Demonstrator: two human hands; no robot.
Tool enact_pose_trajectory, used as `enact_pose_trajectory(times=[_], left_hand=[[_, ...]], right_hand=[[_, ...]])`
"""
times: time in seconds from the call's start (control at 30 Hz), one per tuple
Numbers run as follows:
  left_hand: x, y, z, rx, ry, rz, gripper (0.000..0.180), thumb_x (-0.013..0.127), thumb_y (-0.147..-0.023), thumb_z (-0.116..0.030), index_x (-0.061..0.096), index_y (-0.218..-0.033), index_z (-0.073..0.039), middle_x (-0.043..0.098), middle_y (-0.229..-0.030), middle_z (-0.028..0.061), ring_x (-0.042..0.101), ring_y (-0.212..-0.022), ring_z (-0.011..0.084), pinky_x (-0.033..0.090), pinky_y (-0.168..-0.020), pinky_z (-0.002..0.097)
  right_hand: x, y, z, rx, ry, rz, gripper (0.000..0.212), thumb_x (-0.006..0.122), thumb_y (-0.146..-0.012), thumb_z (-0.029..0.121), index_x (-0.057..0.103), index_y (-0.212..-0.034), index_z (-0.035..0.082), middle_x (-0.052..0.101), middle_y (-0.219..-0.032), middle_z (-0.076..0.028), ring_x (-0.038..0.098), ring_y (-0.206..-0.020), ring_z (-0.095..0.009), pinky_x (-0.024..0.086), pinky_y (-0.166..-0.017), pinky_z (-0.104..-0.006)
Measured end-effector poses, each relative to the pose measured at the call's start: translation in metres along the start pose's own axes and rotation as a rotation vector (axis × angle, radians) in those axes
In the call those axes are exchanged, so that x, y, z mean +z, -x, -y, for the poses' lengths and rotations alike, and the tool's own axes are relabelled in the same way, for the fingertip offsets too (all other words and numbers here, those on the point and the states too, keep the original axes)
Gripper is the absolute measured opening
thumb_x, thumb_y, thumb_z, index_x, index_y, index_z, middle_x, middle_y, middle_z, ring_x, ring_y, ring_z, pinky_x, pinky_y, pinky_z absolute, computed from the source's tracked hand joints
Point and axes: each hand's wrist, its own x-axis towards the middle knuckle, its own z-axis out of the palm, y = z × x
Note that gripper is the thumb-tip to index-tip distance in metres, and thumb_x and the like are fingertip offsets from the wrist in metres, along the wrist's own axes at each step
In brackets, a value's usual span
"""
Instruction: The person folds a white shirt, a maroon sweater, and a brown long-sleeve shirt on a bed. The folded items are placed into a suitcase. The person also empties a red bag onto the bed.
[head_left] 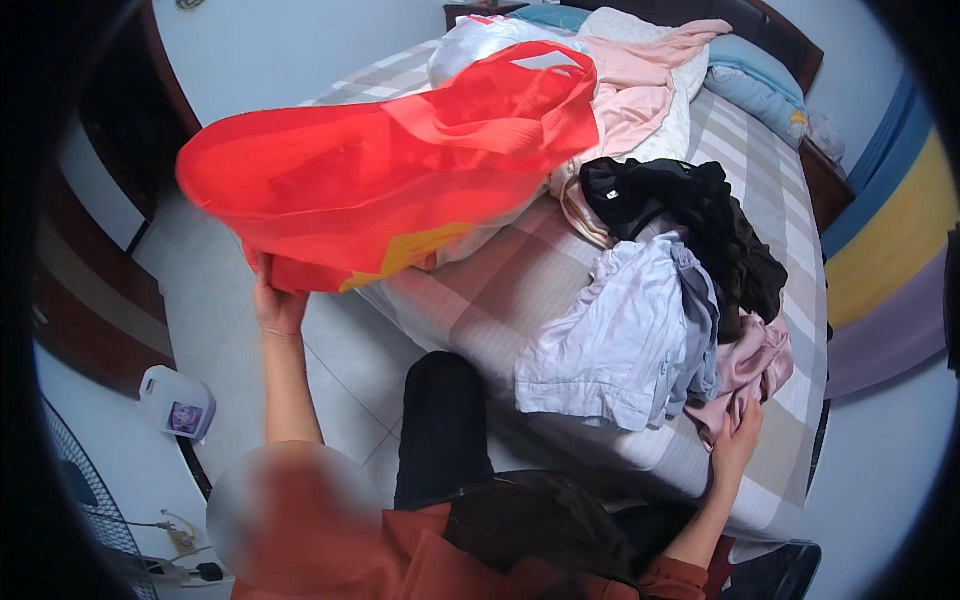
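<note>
A large red bag (330,180) with a yellow patch hangs over the near left of the bed, its wide mouth spread. My left hand (280,303) grips its lower edge; most of the fingers are hidden behind the fabric. At the bed's near right corner my right hand (735,438) holds the edge of a pink satin garment (757,362). That garment lies partly under a heap of clothes. A pale lavender-white garment (620,335) and black clothing (675,200) make up the rest of the heap.
Behind the bag on the bed (785,210) lie a white plastic bag (475,45), pale pink fabric (640,75) and blue pillows (755,75). A white jug (177,402) and a fan (85,490) stand at the left. My knee (443,420) is beside the bed.
</note>
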Motion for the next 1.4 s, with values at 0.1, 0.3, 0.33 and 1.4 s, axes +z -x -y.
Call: enact_pose_trajectory(times=[0.1, 0.3, 0.33, 1.4], left_hand=[[-0.005, 0.005, 0.013, -0.069, 0.023, -0.004, 0.052, 0.049, -0.090, -0.034, 0.034, -0.133, -0.007, 0.040, -0.135, 0.0093, 0.041, -0.121, 0.0276, 0.037, -0.100, 0.0443], [0.010, 0.031, 0.017, -0.103, -0.019, -0.041, 0.056, 0.051, -0.090, -0.034, 0.033, -0.133, -0.004, 0.038, -0.136, 0.0099, 0.040, -0.122, 0.0275, 0.036, -0.101, 0.0435], [0.006, 0.034, 0.016, -0.103, -0.021, -0.041, 0.056, 0.051, -0.089, -0.034, 0.032, -0.133, -0.004, 0.038, -0.136, 0.0098, 0.040, -0.122, 0.0275, 0.036, -0.101, 0.0433], [0.136, 0.057, 0.173, 0.279, -0.916, 0.426, 0.093, 0.067, -0.077, -0.030, 0.005, -0.143, -0.013, 0.017, -0.145, 0.0153, 0.020, -0.133, 0.0308, 0.024, -0.104, 0.0483]], right_hand=[[0.002, -0.001, -0.007, -0.019, -0.015, -0.003, 0.046, 0.057, -0.078, 0.007, 0.044, -0.121, -0.002, 0.043, -0.125, -0.023, 0.041, -0.116, -0.040, 0.033, -0.097, -0.0424], [0.000, 0.000, -0.005, -0.021, -0.037, -0.004, 0.046, 0.056, -0.077, 0.004, 0.044, -0.121, -0.003, 0.043, -0.123, -0.024, 0.042, -0.115, -0.040, 0.033, -0.097, -0.0420], [0.001, 0.000, -0.006, -0.027, -0.029, -0.009, 0.046, 0.056, -0.077, 0.004, 0.044, -0.121, -0.003, 0.044, -0.123, -0.024, 0.042, -0.115, -0.040, 0.033, -0.097, -0.0419], [-0.005, -0.054, -0.034, 0.395, -0.638, -0.220, 0.077, 0.065, -0.076, 0.019, 0.021, -0.139, 0.007, 0.031, -0.136, -0.018, 0.037, -0.121, -0.033, 0.039, -0.094, -0.0398]])
